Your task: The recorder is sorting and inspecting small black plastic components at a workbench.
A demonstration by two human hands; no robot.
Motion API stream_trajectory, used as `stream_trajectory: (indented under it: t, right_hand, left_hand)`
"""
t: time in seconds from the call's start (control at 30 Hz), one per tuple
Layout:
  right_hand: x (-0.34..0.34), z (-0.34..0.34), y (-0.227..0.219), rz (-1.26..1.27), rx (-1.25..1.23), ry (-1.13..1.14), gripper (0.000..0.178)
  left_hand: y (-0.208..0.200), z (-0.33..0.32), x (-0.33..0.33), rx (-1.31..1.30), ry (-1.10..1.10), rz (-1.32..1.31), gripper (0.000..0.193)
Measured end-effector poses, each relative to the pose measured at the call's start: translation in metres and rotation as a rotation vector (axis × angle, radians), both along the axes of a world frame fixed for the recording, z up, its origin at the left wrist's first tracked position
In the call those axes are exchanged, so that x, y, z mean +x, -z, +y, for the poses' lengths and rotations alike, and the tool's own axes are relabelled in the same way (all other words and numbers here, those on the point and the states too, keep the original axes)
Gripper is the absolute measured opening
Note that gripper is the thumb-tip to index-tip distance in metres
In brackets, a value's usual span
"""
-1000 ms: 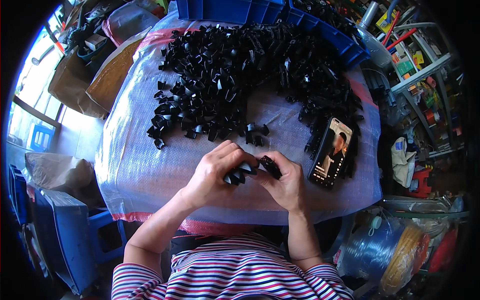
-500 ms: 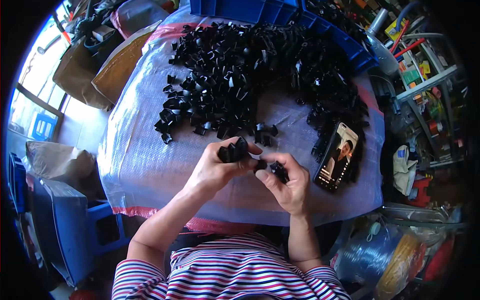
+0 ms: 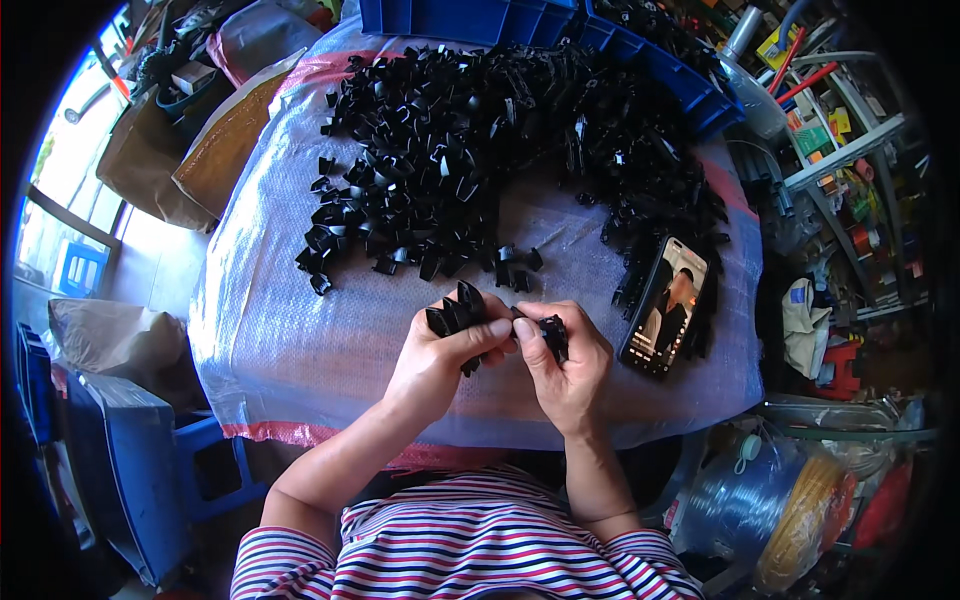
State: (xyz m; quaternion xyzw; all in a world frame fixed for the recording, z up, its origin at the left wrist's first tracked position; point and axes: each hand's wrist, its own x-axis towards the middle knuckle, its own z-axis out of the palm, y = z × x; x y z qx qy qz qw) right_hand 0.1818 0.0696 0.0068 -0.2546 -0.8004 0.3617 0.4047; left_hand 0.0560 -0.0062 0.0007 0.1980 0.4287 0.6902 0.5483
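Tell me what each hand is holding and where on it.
The left hand holds several black pieces, the right hand at least one dark part; exactly where each is gripped cannot be told.

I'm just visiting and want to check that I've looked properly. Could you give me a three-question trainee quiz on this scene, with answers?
1. True or false: the phone lies to the right of the right hand.

2. What do the fingers of the left hand hold?
A) A red tool
B) Black parts
C) A roll of tape

3. Fill in the colour: the bins beyond the pile are ____.

Key:
1. True.
2. B: black parts.
3. Blue.
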Motion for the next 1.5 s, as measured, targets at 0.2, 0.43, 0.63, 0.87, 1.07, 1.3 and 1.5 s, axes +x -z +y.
stream_trajectory:
  t: [0.2, 0.43, 0.63, 0.87, 1.07, 1.3, 1.5]
  right_hand:
    - [0.000, -0.005, 0.002, 0.079, 0.034, -0.014, 0.017]
    - [-0.003, -0.010, -0.001, 0.094, 0.029, 0.028, 0.012]
    - [-0.001, -0.008, -0.001, 0.072, -0.037, 0.020, 0.012]
    - [0.002, -0.009, 0.004, 0.052, -0.211, 0.046, 0.021]
    - [0.019, -0.005, 0.000, -0.075, -0.235, -0.090, 0.026]
    - [0.026, -0.013, -0.002, -0.124, -0.321, -0.048, 0.027]
    - [0.021, -0.011, -0.013, -0.157, -0.237, -0.061, 0.024]
  left_hand:
    - [0.000, 0.003, 0.000, 0.013, -0.027, -0.122, 0.019]
    - [0.000, 0.006, 0.000, 0.031, 0.046, -0.251, 0.019]
    - [0.002, 0.006, -0.006, 0.026, 0.091, -0.161, 0.021]
    - [0.007, 0.007, -0.004, -0.014, 0.011, -0.111, 0.020]
    - [0.005, 0.006, -0.014, -0.023, -0.060, 0.024, 0.022]
    - [0.006, 0.009, -0.017, 0.028, -0.031, 0.038, 0.020]
    - [0.002, 0.008, -0.016, 0.035, -0.025, 0.115, 0.020]
